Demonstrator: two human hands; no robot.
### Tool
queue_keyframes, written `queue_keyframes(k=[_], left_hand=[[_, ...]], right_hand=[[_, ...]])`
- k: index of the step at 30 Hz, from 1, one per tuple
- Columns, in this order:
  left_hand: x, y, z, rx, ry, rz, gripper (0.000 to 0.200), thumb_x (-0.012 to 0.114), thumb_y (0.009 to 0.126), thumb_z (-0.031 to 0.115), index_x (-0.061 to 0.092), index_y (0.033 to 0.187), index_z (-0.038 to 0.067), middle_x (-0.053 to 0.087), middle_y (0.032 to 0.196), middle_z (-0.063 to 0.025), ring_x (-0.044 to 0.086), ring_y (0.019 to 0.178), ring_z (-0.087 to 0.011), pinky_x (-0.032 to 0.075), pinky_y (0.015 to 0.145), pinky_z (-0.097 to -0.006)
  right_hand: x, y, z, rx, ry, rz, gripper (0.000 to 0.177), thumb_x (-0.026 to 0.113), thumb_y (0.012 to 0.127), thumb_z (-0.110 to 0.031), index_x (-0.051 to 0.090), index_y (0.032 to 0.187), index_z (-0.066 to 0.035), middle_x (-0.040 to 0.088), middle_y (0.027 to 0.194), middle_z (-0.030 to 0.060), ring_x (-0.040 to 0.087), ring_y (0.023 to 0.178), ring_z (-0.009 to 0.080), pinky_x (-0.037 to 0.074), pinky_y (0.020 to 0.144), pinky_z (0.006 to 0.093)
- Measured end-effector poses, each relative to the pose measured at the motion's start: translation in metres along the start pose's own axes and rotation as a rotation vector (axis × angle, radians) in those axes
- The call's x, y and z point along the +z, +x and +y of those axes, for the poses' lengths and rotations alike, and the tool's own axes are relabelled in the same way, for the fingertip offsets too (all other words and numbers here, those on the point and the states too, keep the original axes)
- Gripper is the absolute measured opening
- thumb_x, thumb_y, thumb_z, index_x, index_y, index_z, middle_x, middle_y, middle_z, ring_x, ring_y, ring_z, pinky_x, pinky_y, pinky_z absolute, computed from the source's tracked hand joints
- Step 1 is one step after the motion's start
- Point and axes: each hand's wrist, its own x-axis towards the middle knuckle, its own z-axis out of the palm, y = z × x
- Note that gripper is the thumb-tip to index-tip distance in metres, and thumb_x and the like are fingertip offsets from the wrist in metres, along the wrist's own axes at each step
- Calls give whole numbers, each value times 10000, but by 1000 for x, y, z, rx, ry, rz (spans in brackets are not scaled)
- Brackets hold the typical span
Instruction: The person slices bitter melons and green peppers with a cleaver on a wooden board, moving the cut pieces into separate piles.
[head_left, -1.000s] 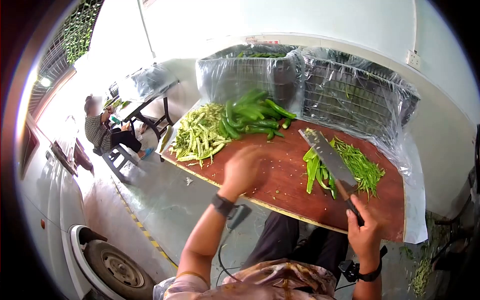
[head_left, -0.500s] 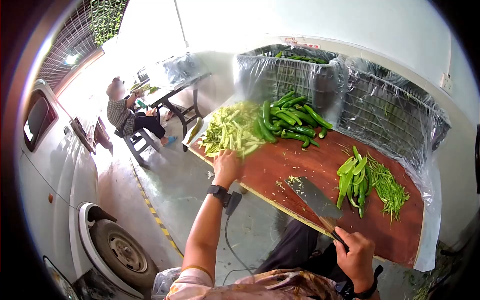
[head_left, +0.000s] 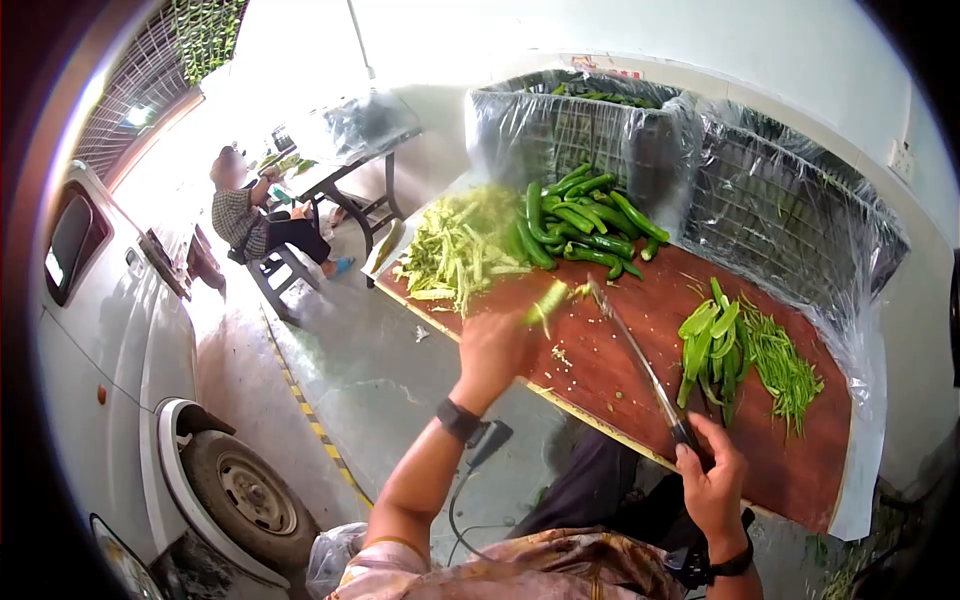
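My left hand (head_left: 492, 355) is over the near edge of the red-brown board (head_left: 610, 385), its fingers blurred around a pale green pepper piece (head_left: 546, 302). In my right hand (head_left: 712, 475) is the handle of a cleaver (head_left: 640, 355), its blade turned on edge and its tip near a small green bit. Pale cut pepper cores (head_left: 460, 250) lie heaped at the board's left. Whole green peppers (head_left: 590, 225) are piled at the back. Green pepper halves (head_left: 712, 345) and thin green shreds (head_left: 782, 365) lie on the right.
Plastic-lined crates (head_left: 780, 215) stand behind the board, one with green peppers inside. A co-worker (head_left: 250, 215) sits by another table (head_left: 350, 170) at the back left. A white vehicle (head_left: 120, 350) is at the left. A cable (head_left: 455, 500) hangs below the board.
My left hand has moved right from the heap of cores and now has a pale green piece at its fingers. The cleaver has turned from lying flatter to on edge.
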Motion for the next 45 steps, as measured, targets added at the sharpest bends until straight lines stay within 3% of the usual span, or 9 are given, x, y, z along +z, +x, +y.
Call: queue_keyframes(k=[1, 2, 5, 10, 12, 13, 16, 30, 45], left_hand=[[3, -8, 7, 23, -48, -13, 213, 685, 824, 118, 675, 1033, 82, 677, 882, -87, 625, 837, -277, 467, 785, -407], [6, -17, 14, 45, -96, -26, 221, 688, 819, 112, 668, 1037, 76, 675, 872, -83, 625, 831, -270, 464, 777, -404], [13, -33, 30, 105, -120, -41, 109, 690, 810, 112, 669, 915, 89, 598, 744, -62, 581, 744, -269, 434, 712, -409], [1, -33, 41, 106, -180, -25, 125, 690, 803, 120, 669, 918, 76, 581, 741, -63, 566, 746, -271, 425, 714, -406], [-3, -36, 42, 98, -223, -48, 160, 692, 790, 114, 674, 943, 70, 578, 753, -67, 558, 761, -272, 424, 726, -402], [-2, -37, 41, 97, -224, -48, 160, 692, 790, 114, 674, 943, 70, 578, 753, -67, 558, 761, -272, 424, 726, -402], [0, -42, 41, 99, -238, -50, 168, 697, 782, 109, 684, 948, 83, 576, 767, -68, 553, 773, -270, 424, 736, -399], [-2, -53, 54, 128, -162, -21, 129, 699, 802, 138, 672, 917, 87, 587, 1036, -74, 546, 1033, -284, 405, 880, -413], [3, -56, 50, 68, -225, -44, 137, 674, 816, 138, 686, 932, 65, 575, 982, -69, 542, 985, -278, 413, 855, -416]], right_hand=[[3, 1, 9, 21, 75, -19, 335, 610, 933, -81, 568, 1240, 44, 678, 909, 85, 659, 770, 159, 531, 686, 302], [3, 0, 10, 27, 74, -18, 335, 610, 933, -81, 568, 1240, 44, 678, 909, 85, 659, 770, 159, 531, 686, 302], [17, 9, -9, 283, 625, -103, 349, 534, 986, -107, 484, 1313, 5, 501, 721, -21, 396, 535, 26, 327, 473, 181], [18, 16, -4, 147, 422, -62, 326, 599, 945, -95, 570, 1245, 29, 586, 750, 24, 532, 611, 71, 445, 559, 231], [8, 12, -9, -292, -80, 26, 291, 659, 882, -64, 644, 1160, 22, 650, 788, 100, 616, 651, 158, 492, 618, 291], [3, 10, -8, -404, -199, 51, 294, 710, 809, -44, 690, 1101, -23, 642, 781, 135, 627, 651, 268, 490, 602, 364], [-19, -6, -31, -363, -509, -102, 344, 736, 761, -54, 702, 1103, -76, 603, 726, 116, 593, 639, 323, 475, 578, 409], [-12, -12, -61, -466, -896, -287, 350, 702, 776, -140, 710, 1126, -160, 537, 732, 98, 598, 607, 293, 490, 524, 398], [13, -5, -66, -528, -1038, -298, 392, 644, 788, -135, 679, 1178, -131, 529, 736, 104, 594, 601, 273, 485, 501, 384]])
